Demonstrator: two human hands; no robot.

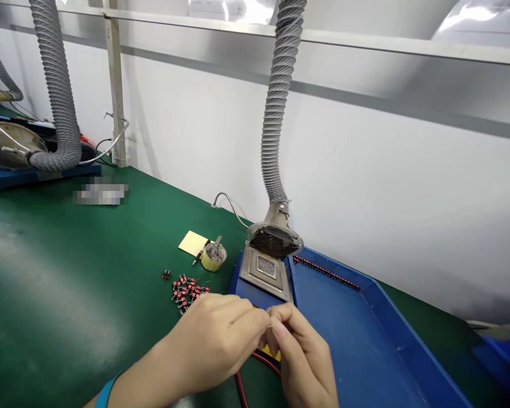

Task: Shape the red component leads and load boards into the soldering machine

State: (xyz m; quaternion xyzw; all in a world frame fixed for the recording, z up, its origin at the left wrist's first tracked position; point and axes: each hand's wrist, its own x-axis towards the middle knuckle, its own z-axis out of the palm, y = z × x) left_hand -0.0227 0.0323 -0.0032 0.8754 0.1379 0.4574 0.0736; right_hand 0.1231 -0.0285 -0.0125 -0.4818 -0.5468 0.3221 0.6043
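My left hand (225,337) and my right hand (304,360) meet fingertip to fingertip at the lower middle. Both are closed in a pinch. A thin light sliver shows between the fingertips, too small to name; the rest of what they hold is hidden. Just beyond my left hand lies a loose pile of small red-and-black components (182,288) with wire leads. Behind both hands stands a blue unit with a square metal top (266,269), which looks like a solder pot. Below my fingers runs a red cable (241,391), partly covered.
A fume hood (276,241) on a grey hose (276,113) hangs low over the metal top. The blue tray (344,334) at right holds a row of red-and-black components (327,272). A yellow tub (213,258), a pen (199,256) and yellow paper (191,242) lie on the green table (59,272).
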